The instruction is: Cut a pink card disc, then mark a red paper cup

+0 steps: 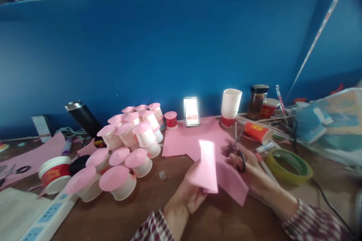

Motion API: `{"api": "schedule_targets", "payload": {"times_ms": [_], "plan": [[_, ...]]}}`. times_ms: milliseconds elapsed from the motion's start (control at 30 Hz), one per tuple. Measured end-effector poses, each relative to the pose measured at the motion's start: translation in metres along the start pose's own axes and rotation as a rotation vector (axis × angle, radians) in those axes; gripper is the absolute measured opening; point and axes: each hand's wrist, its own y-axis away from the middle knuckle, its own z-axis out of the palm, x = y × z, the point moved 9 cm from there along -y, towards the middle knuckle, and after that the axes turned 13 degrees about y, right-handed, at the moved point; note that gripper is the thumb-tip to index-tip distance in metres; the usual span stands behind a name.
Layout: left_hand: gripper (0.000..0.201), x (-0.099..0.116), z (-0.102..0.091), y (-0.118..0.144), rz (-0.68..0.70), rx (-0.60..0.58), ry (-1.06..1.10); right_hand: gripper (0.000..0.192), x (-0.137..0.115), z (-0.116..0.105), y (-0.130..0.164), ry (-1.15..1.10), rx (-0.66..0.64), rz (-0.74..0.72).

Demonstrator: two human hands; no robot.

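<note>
- Left hand [186, 196]: fingers pinch the folded pink paper sheet [207, 165] by its lower edge, above the brown wooden worktop [147, 211]; light, floppy, probably creases easily
- Right hand [254, 177]: fingers clenched through black-handled scissors [239, 150], beside the paper

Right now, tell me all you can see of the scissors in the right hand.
The scissors have black loop handles and thin, pale metal blades. The right hand grips them with fingers through the loops, over the wooden table. The blades point up and away from the person, roughly upright, above the pink paper sheet lying on the table. They look nearly closed, though motion blur makes this unsure. They are not touching the folded pink paper held in the left hand.
</note>
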Motion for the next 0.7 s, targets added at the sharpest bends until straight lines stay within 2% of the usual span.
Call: {"api": "schedule_targets", "payload": {"times_ms": [100, 267, 367, 700], "plan": [[0.038, 0.018, -0.001, -0.002, 0.172, 0.032, 0.01, 0.056, 0.01, -0.01, -0.001, 0.015, 0.061, 0.058], [0.033, 0.038, -0.024, 0.0, 0.371, 0.245, -0.003, 0.046, 0.011, -0.013, 0.002, 0.133, 0.059, 0.076], [0.031, 0.047, -0.028, 0.002, 0.46, 0.273, -0.041, 0.045, 0.013, -0.009, 0.001, 0.08, 0.05, 0.088], [0.042, 0.048, -0.027, 0.002, 0.483, 0.277, -0.093, 0.053, 0.009, -0.01, -0.002, 0.081, 0.066, 0.063]]}}
